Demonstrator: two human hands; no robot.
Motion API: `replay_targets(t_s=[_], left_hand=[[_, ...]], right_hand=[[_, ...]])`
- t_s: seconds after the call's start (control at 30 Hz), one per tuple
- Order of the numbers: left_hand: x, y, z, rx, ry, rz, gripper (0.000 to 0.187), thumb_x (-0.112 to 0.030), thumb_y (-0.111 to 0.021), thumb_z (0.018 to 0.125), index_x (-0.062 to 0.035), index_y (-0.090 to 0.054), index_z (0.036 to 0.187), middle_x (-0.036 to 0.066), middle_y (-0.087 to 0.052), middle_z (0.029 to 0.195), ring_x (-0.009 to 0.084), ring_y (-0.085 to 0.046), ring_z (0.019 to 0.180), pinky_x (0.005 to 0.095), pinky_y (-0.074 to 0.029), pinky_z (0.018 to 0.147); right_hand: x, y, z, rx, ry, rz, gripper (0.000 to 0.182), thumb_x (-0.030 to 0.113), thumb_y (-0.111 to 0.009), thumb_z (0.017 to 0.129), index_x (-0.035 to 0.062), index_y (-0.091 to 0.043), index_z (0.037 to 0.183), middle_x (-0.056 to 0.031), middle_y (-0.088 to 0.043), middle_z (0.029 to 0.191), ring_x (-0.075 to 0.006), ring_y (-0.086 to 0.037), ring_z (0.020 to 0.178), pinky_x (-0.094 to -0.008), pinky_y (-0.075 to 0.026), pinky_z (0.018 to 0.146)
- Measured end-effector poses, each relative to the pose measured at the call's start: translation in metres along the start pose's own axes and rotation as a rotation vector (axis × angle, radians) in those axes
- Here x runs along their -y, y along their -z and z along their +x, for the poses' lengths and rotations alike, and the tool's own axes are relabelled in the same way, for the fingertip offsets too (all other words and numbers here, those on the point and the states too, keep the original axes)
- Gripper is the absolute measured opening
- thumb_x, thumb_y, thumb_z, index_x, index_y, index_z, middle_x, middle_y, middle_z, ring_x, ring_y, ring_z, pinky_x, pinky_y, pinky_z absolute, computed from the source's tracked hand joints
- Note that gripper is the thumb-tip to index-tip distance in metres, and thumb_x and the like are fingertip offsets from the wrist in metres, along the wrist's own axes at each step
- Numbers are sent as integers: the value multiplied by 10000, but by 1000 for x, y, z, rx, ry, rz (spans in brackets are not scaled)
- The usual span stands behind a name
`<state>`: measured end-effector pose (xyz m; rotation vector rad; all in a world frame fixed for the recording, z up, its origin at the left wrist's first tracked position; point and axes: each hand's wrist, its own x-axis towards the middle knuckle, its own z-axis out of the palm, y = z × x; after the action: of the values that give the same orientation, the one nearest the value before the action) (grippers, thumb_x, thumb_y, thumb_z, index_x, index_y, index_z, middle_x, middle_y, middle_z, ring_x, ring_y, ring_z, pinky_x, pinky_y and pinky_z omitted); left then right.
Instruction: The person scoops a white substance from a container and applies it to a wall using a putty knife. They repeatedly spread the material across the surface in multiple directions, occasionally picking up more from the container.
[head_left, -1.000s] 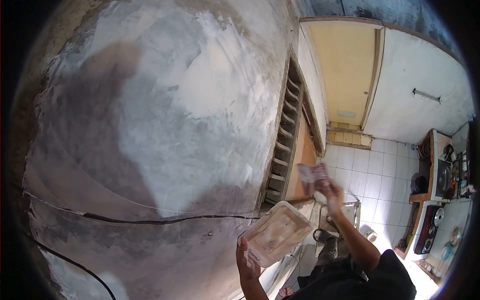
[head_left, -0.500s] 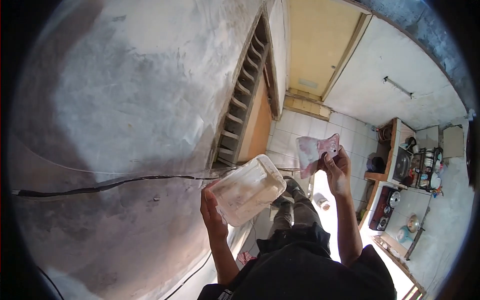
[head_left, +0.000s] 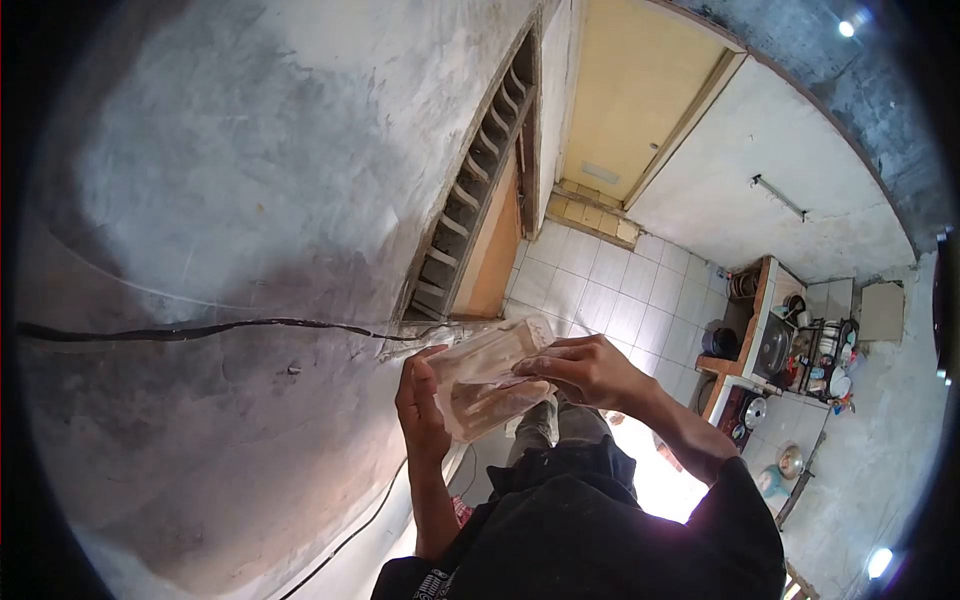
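Observation:
My left hand (head_left: 424, 405) grips the near left side of a whitish rectangular plastic tub (head_left: 475, 358), tilted, with smears of pale paste inside. My right hand (head_left: 600, 374) reaches over the tub's right side, fingers closed on a flat, pinkish putty scraper (head_left: 508, 402). The scraper's blade lies in the tub, partly hidden by my fingers and blurred. Both hands are in front of my body, close to the grey, patchily coated wall (head_left: 230, 190).
A black cable (head_left: 200, 337) runs along the wall towards a slatted vent opening (head_left: 468, 190). A yellow door (head_left: 640, 95) stands beyond the tiled floor (head_left: 600, 285). On the right are a stove (head_left: 742, 415), a sink (head_left: 775, 350) and a dish rack (head_left: 828, 350).
My right hand has moved left and brought the scraper from beside the tub down into it. The tub has shifted slightly in my left hand's grip, and the head view has turned a little.

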<state>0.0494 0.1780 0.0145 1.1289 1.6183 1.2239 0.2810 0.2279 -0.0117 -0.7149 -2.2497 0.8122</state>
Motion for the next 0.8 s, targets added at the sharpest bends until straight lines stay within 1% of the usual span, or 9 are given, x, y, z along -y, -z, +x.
replay_targets(t_s=[0.07, 0.13, 0.17, 0.23, 0.3, 0.43, 0.67, 0.73, 0.8], left_hand=[[1, 5, 1, -2, 36, -5, 402, -316, -339, 1032, -21, -607, 1083, 30, -601, 929, 95, -476, 817, 252, -396, 778], [3, 8, 0, -4, 74, -9, 403, -316, -340, 1032, -16, -607, 1075, 36, -605, 922, 97, -488, 828, 254, -402, 784], [4, 6, 0, 8, 74, -27, 397, -311, -347, 1033, -14, -606, 1070, 37, -607, 921, 101, -501, 842, 255, -405, 791], [8, 6, 0, 10, 72, -40, 391, -307, -353, 1033, -11, -606, 1065, 38, -610, 920, 104, -513, 857, 256, -409, 798], [12, 5, -1, 9, 138, -54, 379, -294, -360, 1034, -5, -604, 1051, 43, -613, 912, 112, -530, 871, 254, -413, 805], [20, -2, -3, -6, 78, 54, 370, -290, -364, 1035, 2, -590, 1048, 62, -604, 865, 118, -514, 811, 267, -424, 772], [20, -7, -7, -4, 132, 128, 353, -289, -380, 1027, 8, -570, 1032, 98, -594, 830, 142, -503, 756, 281, -426, 724], [27, -5, -8, 5, 146, 185, 352, -289, -395, 1021, 15, -570, 1018, 132, -591, 812, 181, -529, 745, 304, -439, 718], [38, -5, -8, -10, 75, 205, 348, -287, -405, 1017, 18, -571, 1008, 145, -591, 808, 203, -543, 744, 316, -444, 715]], right_hand=[[-3, -5, 0, 18, 8, 46, 404, 49, -697, 664, 101, -636, 1060, -73, -683, 952, -266, -668, 830, -383, -559, 706], [-2, -10, 1, 200, -10, 105, 356, 62, -678, 713, 115, -640, 1062, -85, -686, 937, -269, -670, 802, -393, -551, 694], [0, -9, 2, 204, -5, 105, 356, 62, -678, 713, 115, -640, 1062, -85, -686, 937, -269, -670, 802, -393, -551, 694], [5, -6, 8, 224, -44, 169, 389, -47, -674, 691, 76, -649, 1059, -101, -701, 863, -279, -682, 753, -390, -551, 673], [3, -6, 10, 258, -61, 195, 372, -41, -671, 703, 73, -647, 1056, -111, -695, 838, -278, -679, 737, -396, -536, 649], [4, 2, 15, 354, -118, 219, 274, 1, -660, 770, 59, -641, 1037, -135, -680, 762, -274, -671, 674, -413, -492, 591], [-4, -4, 8, 291, -120, 334, 161, 58, -643, 843, 44, -641, 1004, -136, -665, 694, -278, -657, 605, -413, -475, 556], [-5, -3, 6, 333, -151, 343, 162, 57, -630, 852, 47, -643, 1013, -144, -657, 690, -285, -653, 607, -406, -475, 552], [-5, -3, 6, 326, -150, 350, 169, 57, -623, 857, 51, -642, 1024, -149, -651, 689, -294, -650, 608, -407, -474, 556]])
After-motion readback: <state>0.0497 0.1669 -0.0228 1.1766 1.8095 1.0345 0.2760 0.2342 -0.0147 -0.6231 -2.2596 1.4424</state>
